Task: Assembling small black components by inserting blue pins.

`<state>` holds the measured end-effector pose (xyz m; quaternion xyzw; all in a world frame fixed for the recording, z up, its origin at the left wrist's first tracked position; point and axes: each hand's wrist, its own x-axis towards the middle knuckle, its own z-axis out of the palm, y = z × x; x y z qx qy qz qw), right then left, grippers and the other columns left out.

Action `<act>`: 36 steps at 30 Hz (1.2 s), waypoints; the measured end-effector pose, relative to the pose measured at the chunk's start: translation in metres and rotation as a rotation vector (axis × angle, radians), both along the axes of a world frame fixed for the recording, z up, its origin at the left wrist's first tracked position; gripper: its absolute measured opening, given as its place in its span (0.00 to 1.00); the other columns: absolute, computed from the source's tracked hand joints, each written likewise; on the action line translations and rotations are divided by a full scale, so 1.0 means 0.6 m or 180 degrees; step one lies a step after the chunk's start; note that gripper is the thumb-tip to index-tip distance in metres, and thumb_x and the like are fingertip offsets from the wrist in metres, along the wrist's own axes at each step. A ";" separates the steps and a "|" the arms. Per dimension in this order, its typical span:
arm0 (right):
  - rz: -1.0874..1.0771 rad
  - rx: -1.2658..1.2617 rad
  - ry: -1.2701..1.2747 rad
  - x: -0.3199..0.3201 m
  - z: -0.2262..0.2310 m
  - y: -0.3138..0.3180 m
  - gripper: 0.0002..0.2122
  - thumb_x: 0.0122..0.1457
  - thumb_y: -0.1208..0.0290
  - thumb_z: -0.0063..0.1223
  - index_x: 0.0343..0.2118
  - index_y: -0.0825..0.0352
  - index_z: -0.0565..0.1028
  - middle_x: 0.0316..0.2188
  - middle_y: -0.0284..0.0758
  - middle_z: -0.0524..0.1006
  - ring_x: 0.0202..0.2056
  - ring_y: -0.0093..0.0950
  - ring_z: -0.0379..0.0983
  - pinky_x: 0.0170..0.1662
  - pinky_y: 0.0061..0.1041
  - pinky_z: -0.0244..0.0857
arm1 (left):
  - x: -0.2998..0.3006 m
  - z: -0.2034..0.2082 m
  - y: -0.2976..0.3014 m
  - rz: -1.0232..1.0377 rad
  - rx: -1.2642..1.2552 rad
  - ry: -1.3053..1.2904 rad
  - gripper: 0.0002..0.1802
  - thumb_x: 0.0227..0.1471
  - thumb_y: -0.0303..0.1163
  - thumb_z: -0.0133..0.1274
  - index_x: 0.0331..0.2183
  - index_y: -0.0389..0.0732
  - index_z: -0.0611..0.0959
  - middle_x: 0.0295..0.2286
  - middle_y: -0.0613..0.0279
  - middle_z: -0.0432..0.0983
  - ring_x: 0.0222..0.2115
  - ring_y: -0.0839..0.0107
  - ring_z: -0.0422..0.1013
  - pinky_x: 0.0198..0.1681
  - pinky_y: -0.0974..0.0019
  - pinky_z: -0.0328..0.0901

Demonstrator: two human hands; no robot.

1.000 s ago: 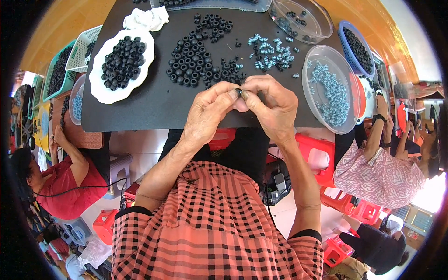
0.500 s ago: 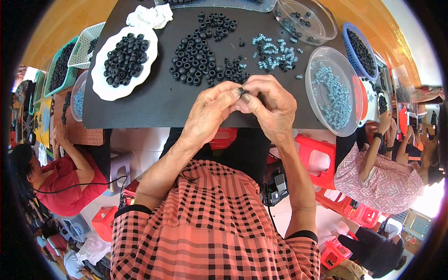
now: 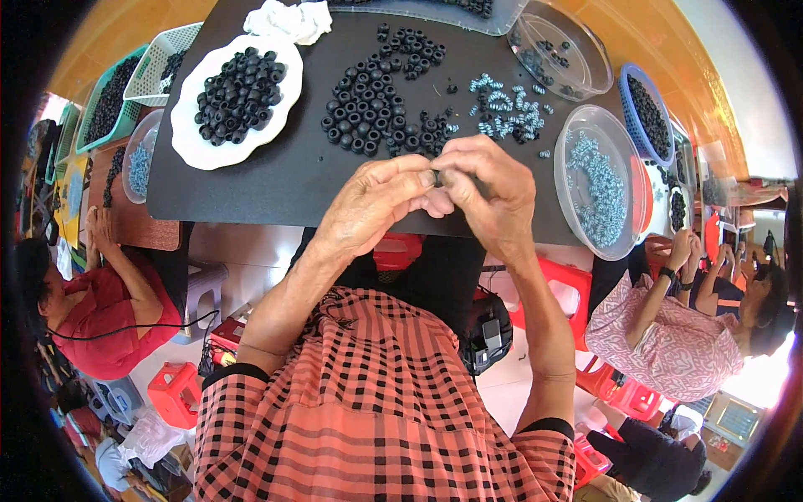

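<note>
My left hand (image 3: pixel 368 205) and my right hand (image 3: pixel 493 191) meet at the near edge of the dark table (image 3: pixel 276 197). Both pinch a small black bead (image 3: pixel 437 177) between thumbs and fingertips; the fingers cover most of it. Just beyond them lies a loose pile of round black beads with holes (image 3: pixel 364 109). Small pale-blue striped coil-like pieces (image 3: pixel 506 105) are scattered farther right, mixed with small black bits. More of these blue pieces fill part of a clear round tray (image 3: pixel 562 188) to the right of my right hand.
A scalloped white plate (image 3: pixel 188 142) heaped with black beads stands at left, with crumpled white tissue (image 3: pixel 288 21) behind it. A clear round tub (image 3: pixel 604 79) and a blue basket (image 3: pixel 626 100) are at far right. People sit working on both sides, near red stools (image 3: pixel 174 393).
The whole view has tilted slightly, shifting the table's things. My hands stay pinched together, fingertips a little rearranged round the bead. The person at right has brought both hands together.
</note>
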<state>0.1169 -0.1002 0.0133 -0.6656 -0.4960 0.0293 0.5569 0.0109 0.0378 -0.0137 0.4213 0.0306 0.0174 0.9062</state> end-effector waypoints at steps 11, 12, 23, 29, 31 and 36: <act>-0.0361 -0.1450 -0.2095 0.117 0.021 0.051 0.08 0.46 0.80 0.55 0.31 0.68 0.77 0.30 0.39 0.77 0.28 0.36 0.73 0.32 0.30 0.67 | 0.004 0.006 -0.016 0.0318 0.1244 0.0025 0.13 0.58 0.31 0.44 0.35 0.33 0.79 0.29 0.63 0.77 0.30 0.80 0.71 0.38 0.75 0.64; -0.0356 -0.1460 -0.2102 0.121 0.022 0.056 0.08 0.46 0.80 0.55 0.31 0.68 0.77 0.30 0.39 0.77 0.28 0.36 0.73 0.32 0.30 0.67 | 0.004 0.006 -0.016 0.0321 0.1233 0.0021 0.13 0.58 0.31 0.44 0.35 0.33 0.79 0.29 0.63 0.77 0.30 0.80 0.71 0.38 0.75 0.64; -0.0543 -0.1071 -0.0513 0.094 0.038 0.054 0.05 0.44 0.80 0.55 0.27 0.71 0.75 0.20 0.38 0.74 0.22 0.30 0.72 0.28 0.26 0.67 | 0.005 -0.008 -0.009 0.0295 0.0404 0.0061 0.13 0.59 0.31 0.44 0.39 0.32 0.77 0.28 0.58 0.77 0.35 0.71 0.72 0.46 0.66 0.65; -0.0888 -0.1143 -0.0165 0.037 0.018 -0.015 0.06 0.45 0.81 0.54 0.28 0.68 0.76 0.21 0.36 0.74 0.21 0.28 0.72 0.28 0.23 0.67 | 0.008 -0.012 -0.004 0.0259 0.0505 0.0101 0.14 0.59 0.33 0.44 0.39 0.34 0.79 0.29 0.65 0.78 0.29 0.83 0.71 0.24 0.80 0.57; -0.0907 -0.1365 -0.0449 0.031 0.006 -0.031 0.06 0.45 0.81 0.55 0.29 0.67 0.76 0.25 0.37 0.75 0.26 0.33 0.74 0.31 0.29 0.68 | 0.010 -0.007 -0.008 0.0295 0.0402 0.0081 0.13 0.59 0.31 0.44 0.39 0.33 0.78 0.29 0.62 0.78 0.30 0.81 0.71 0.28 0.79 0.61; -0.0897 -0.1709 -0.1254 0.027 0.019 -0.035 0.08 0.46 0.81 0.54 0.32 0.68 0.76 0.28 0.39 0.75 0.29 0.38 0.73 0.37 0.34 0.66 | 0.011 -0.011 -0.014 0.0396 0.0212 -0.0055 0.13 0.58 0.29 0.44 0.39 0.30 0.78 0.29 0.58 0.78 0.32 0.76 0.73 0.37 0.76 0.65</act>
